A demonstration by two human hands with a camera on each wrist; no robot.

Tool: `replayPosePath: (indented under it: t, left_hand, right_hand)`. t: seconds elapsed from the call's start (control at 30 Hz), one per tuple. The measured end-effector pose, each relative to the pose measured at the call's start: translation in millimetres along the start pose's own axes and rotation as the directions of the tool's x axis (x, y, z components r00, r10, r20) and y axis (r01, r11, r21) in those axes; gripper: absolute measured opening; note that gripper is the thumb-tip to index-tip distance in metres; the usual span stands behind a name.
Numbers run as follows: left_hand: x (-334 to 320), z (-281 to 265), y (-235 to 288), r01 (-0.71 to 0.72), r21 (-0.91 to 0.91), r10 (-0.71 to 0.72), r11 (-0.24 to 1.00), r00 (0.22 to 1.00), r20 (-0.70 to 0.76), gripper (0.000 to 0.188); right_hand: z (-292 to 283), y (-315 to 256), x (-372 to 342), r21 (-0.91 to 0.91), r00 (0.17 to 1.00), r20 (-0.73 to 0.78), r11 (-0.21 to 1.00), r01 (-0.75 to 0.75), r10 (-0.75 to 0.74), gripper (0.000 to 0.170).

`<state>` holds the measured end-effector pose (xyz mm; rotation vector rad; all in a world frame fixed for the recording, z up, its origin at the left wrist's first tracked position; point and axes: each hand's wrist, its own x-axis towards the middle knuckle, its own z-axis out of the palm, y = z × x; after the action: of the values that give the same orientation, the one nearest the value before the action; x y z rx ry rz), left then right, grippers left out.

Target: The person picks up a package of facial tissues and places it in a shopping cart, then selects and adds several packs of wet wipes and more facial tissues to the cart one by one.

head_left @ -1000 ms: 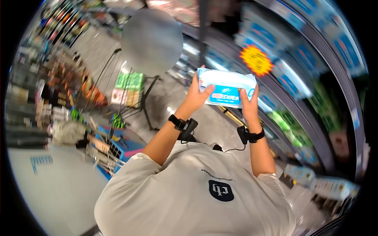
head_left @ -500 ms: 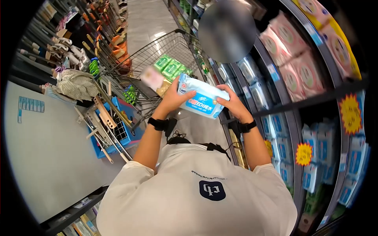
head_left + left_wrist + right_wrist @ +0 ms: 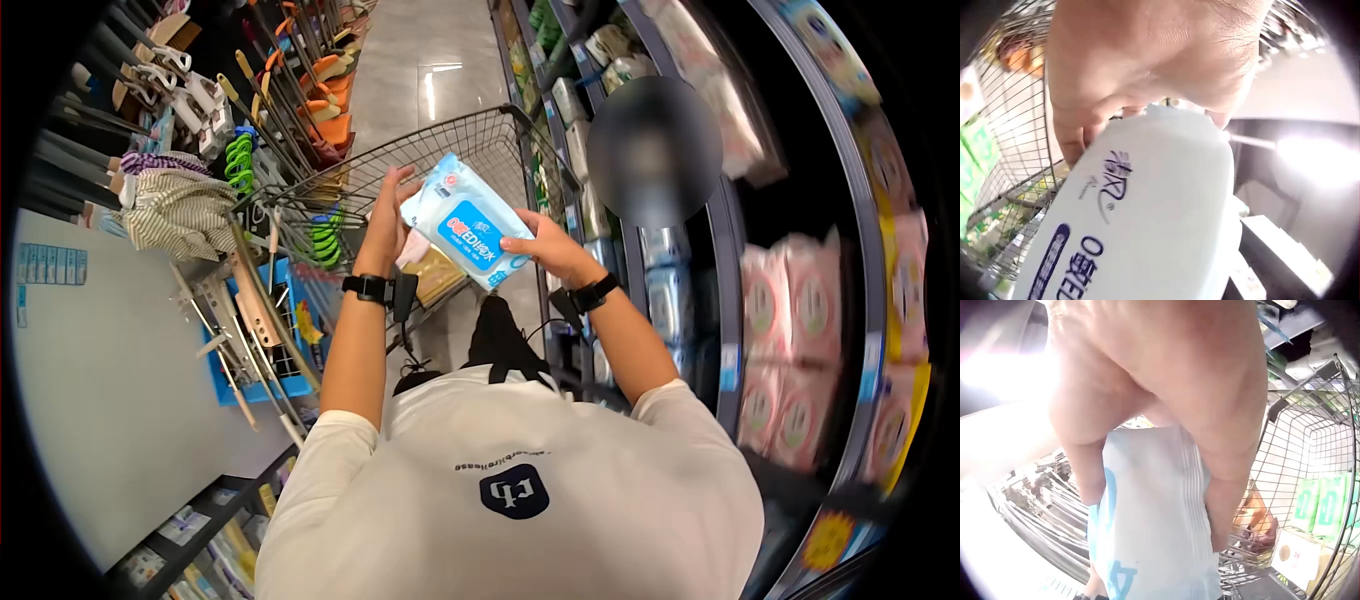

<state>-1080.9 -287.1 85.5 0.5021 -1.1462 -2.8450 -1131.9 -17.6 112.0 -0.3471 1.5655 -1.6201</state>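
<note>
A soft white and light-blue pack of wet wipes (image 3: 470, 225) is held tilted in front of the body, label facing up. My right hand (image 3: 560, 250) grips its right end, thumb on the label side. In the right wrist view that end of the pack (image 3: 1147, 506) sits between thumb and fingers. My left hand (image 3: 383, 230) is at the pack's left end, its fingers extended and pointing up beside the corner. The left wrist view shows the pack's white side (image 3: 1166, 187) just below the palm, with some fingers partly hidden behind it.
A black wire shopping cart (image 3: 450, 125) stands ahead, holding green packs (image 3: 1322, 506) and a yellowish pack (image 3: 437, 275). Shelves with pink packs (image 3: 785, 310) line the right. Mops and brooms (image 3: 290, 90) hang at left, above a blue basket (image 3: 290, 385) with long handles.
The body has turned, bringing the cart and aisle ahead. The pack has moved left and tilted more steeply. The left fingers have straightened from their grip; the right hand still holds the pack.
</note>
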Motion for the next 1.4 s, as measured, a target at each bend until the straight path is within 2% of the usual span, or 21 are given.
replayPosePath:
  t: [0.03,0.1,0.17,0.2,0.3,0.4,0.43,0.53,0.63,0.73,0.77,0.9,0.93,0.97,1.03,1.1,1.17,1.2,1.3,1.37,1.4]
  left_hand:
    - [15,-2,-15,-0.009,-0.015,0.008,1.000,1.000,-0.023,0.058]
    - [57,-15,-52,0.035,0.060,-0.043,0.998,0.989,0.141,0.057]
    - [100,-10,-104,0.178,0.237,-0.160,0.955,0.983,-0.091,0.065]
    - [125,-8,-117,0.225,0.079,-0.219,0.971,0.972,-0.083,0.051]
    - [198,-16,-158,0.164,-0.031,-0.167,0.986,0.964,-0.207,0.061]
    - [261,-43,-211,0.123,0.157,-0.091,0.980,0.976,-0.199,0.063]
    - [275,-52,-228,0.205,0.227,-0.147,0.952,0.957,-0.250,0.064]
    - [313,-79,-274,0.258,0.167,-0.191,0.952,0.922,-0.336,0.065]
    - [329,-98,-300,0.198,0.333,-0.094,0.922,0.948,-0.303,0.063]
    - [329,-105,-309,0.244,0.477,-0.091,0.844,0.943,-0.322,0.077]
    - [327,-102,-309,0.296,0.426,-0.139,0.855,0.922,-0.361,0.080]
    - [327,-124,-330,0.232,0.398,-0.065,0.887,0.918,-0.391,0.070]
    - [326,-124,-328,0.197,0.401,-0.034,0.895,0.926,-0.377,0.067]
    - [327,-124,-326,0.198,0.400,-0.034,0.895,0.924,-0.381,0.067]
    - [327,-130,-324,0.227,0.368,-0.078,0.902,0.922,-0.379,0.064]
    - [326,-130,-320,0.218,0.398,-0.059,0.891,0.925,-0.374,0.057]
    - [324,-127,-310,0.315,0.312,-0.161,0.896,0.887,-0.434,0.047]
    - [322,-124,-302,0.313,0.316,-0.158,0.896,0.888,-0.432,0.047]
    - [314,-119,-286,0.394,0.261,-0.225,0.881,0.835,-0.502,0.040]
    - [305,-121,-271,0.434,0.231,-0.268,0.871,0.813,-0.517,0.039]
    - [298,-122,-266,0.397,0.222,-0.228,0.891,0.811,-0.538,0.037]
  right_hand:
    - [-19,6,23,0.077,1.000,0.024,0.997,-0.013,0.011,0.071]
    - [-58,15,68,0.159,0.996,0.019,0.983,-0.092,0.090,0.069]
    - [-95,33,113,0.258,0.977,0.001,0.944,-0.206,0.213,0.064]
    - [-109,34,133,0.258,0.967,-0.006,0.935,-0.244,0.254,0.063]
    - [-174,73,208,0.164,0.941,0.008,0.928,-0.335,0.338,0.060]
    - [-221,108,265,0.032,0.876,0.025,0.875,-0.482,0.482,0.058]
    - [-231,123,282,0.047,0.848,0.035,0.847,-0.529,0.528,0.059]
    - [-256,165,322,0.009,0.730,-0.102,0.734,-0.679,0.676,0.060]
    - [-276,210,348,0.009,0.743,-0.125,0.750,-0.661,0.657,0.053]
    - [-286,243,362,0.028,0.826,-0.102,0.831,-0.555,0.555,0.049]
    - [-287,255,364,0.014,0.860,-0.115,0.867,-0.499,0.497,0.047]
    - [-286,263,368,-0.022,0.914,-0.065,0.915,-0.403,0.401,0.043]
    - [-289,267,373,-0.308,0.950,-0.075,0.899,-0.312,0.303,0.043]
    - [-288,271,373,-0.308,0.949,-0.072,0.899,-0.313,0.306,0.043]
    - [-279,277,375,-0.723,0.967,-0.254,0.660,-0.203,0.018,0.045]
    - [-279,277,381,-0.667,0.964,-0.248,0.705,-0.241,0.095,0.049]
    - [-276,275,388,-0.233,0.942,-0.225,0.924,-0.302,0.251,0.070]
    - [-280,296,392,-0.428,0.963,-0.268,0.900,-0.079,-0.043,0.074]
    - [-282,292,388,-0.537,0.966,-0.252,0.823,-0.185,0.053,0.072]
    - [-281,283,383,-0.465,0.969,-0.236,0.867,-0.182,0.077,0.067]
    - [-281,275,380,-0.296,0.963,-0.181,0.923,-0.245,0.198,0.065]
